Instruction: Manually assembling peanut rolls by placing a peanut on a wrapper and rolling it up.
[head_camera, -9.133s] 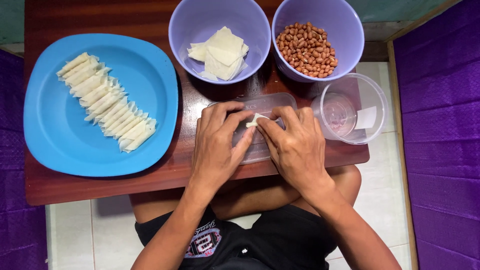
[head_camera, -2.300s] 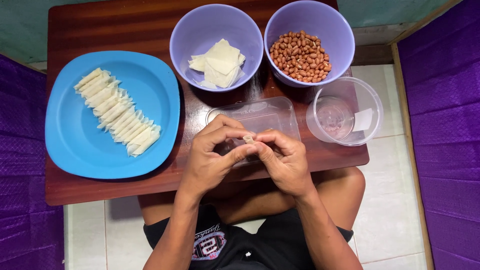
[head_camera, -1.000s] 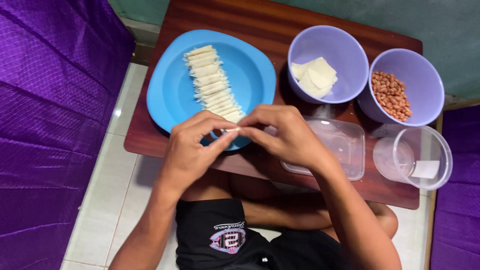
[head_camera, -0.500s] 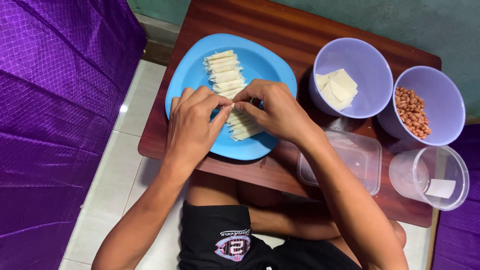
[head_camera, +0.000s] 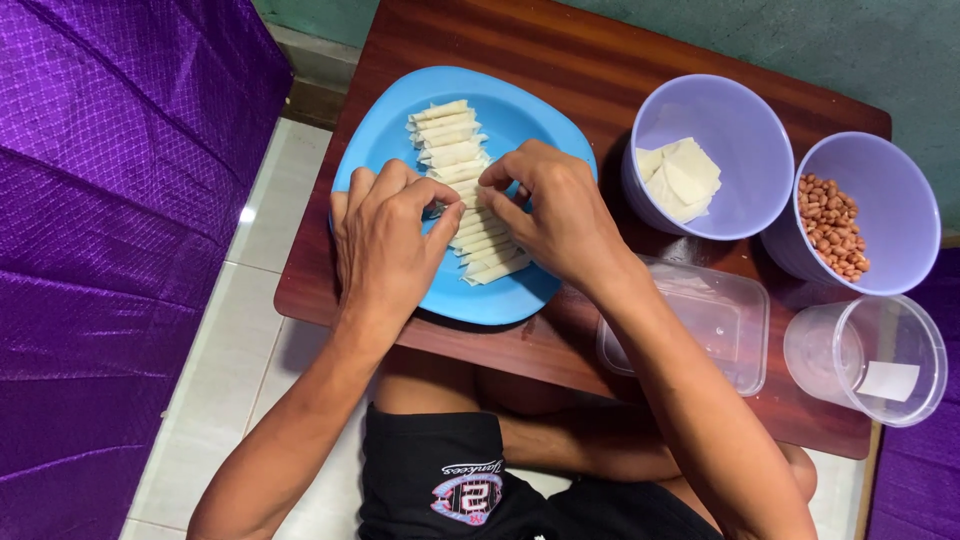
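Blue plate (head_camera: 380, 165) on the wooden surface (head_camera: 560, 45) carries a row of pale rolled wrappers (head_camera: 455, 150), laid side by side. One lavender bowl (head_camera: 740, 110) contains flat wrapper sheets (head_camera: 680, 180); a second lavender bowl (head_camera: 900, 180) contains peanuts (head_camera: 830, 225). Left hand (head_camera: 385, 250) and right hand (head_camera: 555, 215) meet over the row's middle, fingertips pinched at a roll; whether either grip encloses it cannot be told.

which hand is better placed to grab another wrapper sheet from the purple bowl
Right, probably. The right hand sits on the side of the blue plate nearest the bowl of wrapper sheets. The left hand lies farther away, with the row of rolls between it and the bowl.
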